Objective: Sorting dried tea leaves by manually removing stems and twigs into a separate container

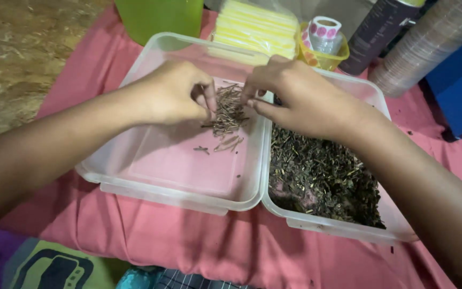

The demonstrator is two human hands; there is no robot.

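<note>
Item 1: small heap of thin brown stems [228,111], lying in the upper right part of the left clear tray [151,176], a few loose sticks just below it.

Item 2: left hand [169,93], over the left tray, fingers curled in, thumb and forefinger tips pinched together at the left edge of the heap, touching stems. Whether a stem sits in the pinch: can't tell.

Item 3: right hand [303,96], reaching across the divide betw. the two trays, fingers bent and close together, tips at the heap's top right edge. Grip contents hidden; can't tell.

Item 4: right clear tray [372,91], joined to the left one along the middle edge, filled w. dark dried plant bits [322,179].

Surroundings: both trays rest on a pink cloth [188,241]. Behind them, L to R: green container [159,16], pack of pale yellow strips [255,27], small yellow tub w. a roll of pink dot stickers [323,29], dark spray can [375,32], stack of clear cups [429,45] lying tilted, blue box [461,80]. Wood-grain surface [22,59] at far left.
</note>
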